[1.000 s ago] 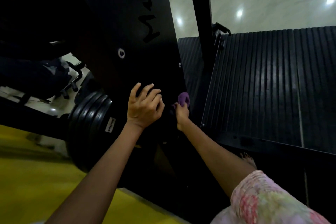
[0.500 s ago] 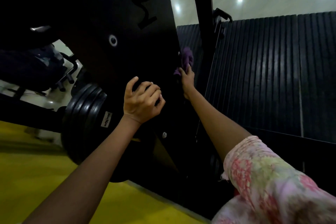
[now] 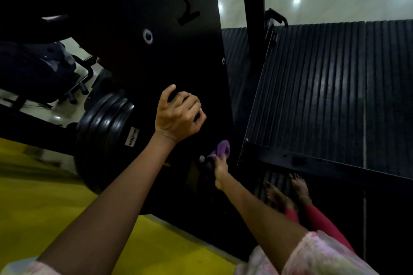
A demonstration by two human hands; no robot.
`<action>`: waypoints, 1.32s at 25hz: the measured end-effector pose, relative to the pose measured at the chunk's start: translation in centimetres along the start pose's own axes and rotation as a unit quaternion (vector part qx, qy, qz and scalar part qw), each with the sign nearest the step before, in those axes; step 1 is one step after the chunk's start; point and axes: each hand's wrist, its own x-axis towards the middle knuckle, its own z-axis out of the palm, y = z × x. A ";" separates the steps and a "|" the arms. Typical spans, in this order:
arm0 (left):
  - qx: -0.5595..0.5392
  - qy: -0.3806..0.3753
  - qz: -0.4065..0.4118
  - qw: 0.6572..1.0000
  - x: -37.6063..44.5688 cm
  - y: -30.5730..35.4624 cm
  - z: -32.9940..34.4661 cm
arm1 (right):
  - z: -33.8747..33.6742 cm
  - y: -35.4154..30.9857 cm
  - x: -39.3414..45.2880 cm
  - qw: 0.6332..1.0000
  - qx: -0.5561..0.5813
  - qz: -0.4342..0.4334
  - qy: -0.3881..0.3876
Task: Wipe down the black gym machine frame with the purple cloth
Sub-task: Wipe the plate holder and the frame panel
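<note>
A: Pressing against the lower edge of the black frame panel, the purple cloth is seen bunched in the right hand. How is the grip described?

B: The cloth is pinched between thumb and fingers, with the fingers curled round it; a darker fold is left hanging below the hand. The cloth is placed just beside a small silver bolt on the panel, near the panel's right edge.

A: And the left hand?

B: It is held higher up against the same panel, fingers curled. Whether anything is gripped inside it cannot be told (the panel behind is too dark), though a dark rounded shape is glimpsed between thumb and forefinger.

A: What else is shown around the frame?

B: A stack of black weight plates with a small white label is seen to the left of the panel, behind the left forearm. A yellow floor is spread beneath them. To the right, a ribbed black platform is tilted upward, bordered by a black upright bar. Bare feet are set on ribbed matting below the platform's lower edge, and a pink floral sleeve is seen at the bottom right.
</note>
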 end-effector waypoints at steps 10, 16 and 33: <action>0.013 -0.048 0.005 0.999 0.1 0.2 -0.6 | 2.9 -5.6 -8.3 0.978 -0.049 -0.201 -0.024; 0.008 -0.047 -0.016 0.999 0.3 0.5 -0.9 | 1.2 -1.1 -7.5 0.977 -0.127 -0.174 -0.011; 0.144 -0.509 0.064 0.846 11.3 3.1 7.4 | 0.0 -4.3 -3.6 0.969 -0.127 -0.204 -0.056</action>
